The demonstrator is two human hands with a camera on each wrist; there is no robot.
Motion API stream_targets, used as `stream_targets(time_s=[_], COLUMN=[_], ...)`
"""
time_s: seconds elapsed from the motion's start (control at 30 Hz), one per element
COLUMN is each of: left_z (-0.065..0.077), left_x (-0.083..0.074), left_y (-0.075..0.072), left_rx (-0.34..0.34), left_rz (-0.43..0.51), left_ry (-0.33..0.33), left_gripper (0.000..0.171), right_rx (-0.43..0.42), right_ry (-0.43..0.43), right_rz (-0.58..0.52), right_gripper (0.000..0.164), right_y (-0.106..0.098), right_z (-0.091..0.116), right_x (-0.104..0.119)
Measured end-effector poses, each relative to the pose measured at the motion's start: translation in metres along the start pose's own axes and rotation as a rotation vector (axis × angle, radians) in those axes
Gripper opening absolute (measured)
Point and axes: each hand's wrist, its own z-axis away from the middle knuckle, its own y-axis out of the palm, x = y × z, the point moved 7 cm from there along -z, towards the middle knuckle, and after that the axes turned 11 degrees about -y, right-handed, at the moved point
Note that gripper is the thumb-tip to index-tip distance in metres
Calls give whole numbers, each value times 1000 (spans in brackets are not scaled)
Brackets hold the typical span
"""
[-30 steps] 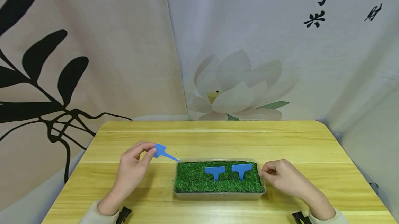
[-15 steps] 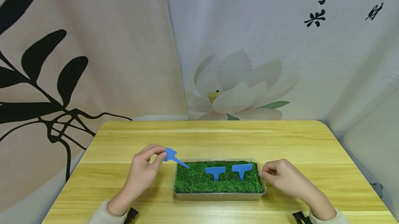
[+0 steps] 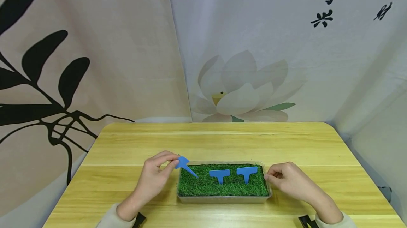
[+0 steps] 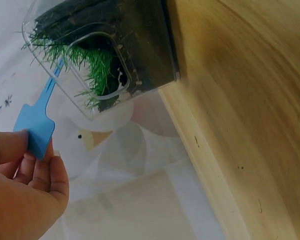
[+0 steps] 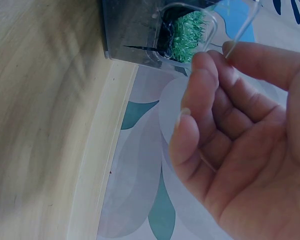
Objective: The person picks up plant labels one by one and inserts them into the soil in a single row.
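My left hand (image 3: 154,175) pinches a blue T-shaped plant label (image 3: 182,162) by its wide head. The label's pointed stem slants down to the right over the left part of the green artificial grass (image 3: 197,188). In the left wrist view the stem of the label (image 4: 36,122) reaches behind the box's rim, so its tip is hidden. The grass fills a clear plastic box (image 3: 222,200). Two more blue plant labels, one mid-box (image 3: 219,174) and one farther right (image 3: 247,172), stand upright in the grass. My right hand (image 3: 294,183) pinches the box's right rim between thumb and fingers.
The box sits on a light wooden table (image 3: 152,132), toward its front. A printed curtain (image 3: 127,44) with plant, lotus and lettering hangs behind the table. Black straps, one by the left sleeve (image 3: 139,220) and one by the right (image 3: 307,221), show at the wrists.
The left hand has moved right and slightly toward the front with its plant label, bringing the stem from the box's left corner over the grass. The right hand has stayed on the rim.
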Motion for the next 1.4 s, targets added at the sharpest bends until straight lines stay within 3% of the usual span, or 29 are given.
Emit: stream_targets(time_s=[0.27,0.53,0.9,1.4], left_z=[2,4,7,10], left_x=[2,3,0,-10], left_y=[8,13,17,22], left_rx=[28,59,73,75], left_rz=[-8,-26,-71,-158], left_ry=[32,9,60,257], left_gripper=[23,19,25,33], right_rx=[0,-9,-22,-19], right_ry=[-3,-11,-18,-27], right_rz=[7,7,18,11], right_gripper=[19,19,20,19], right_y=[0,0,0,-1], right_z=[0,1,1,0], right_x=[1,0,1,1])
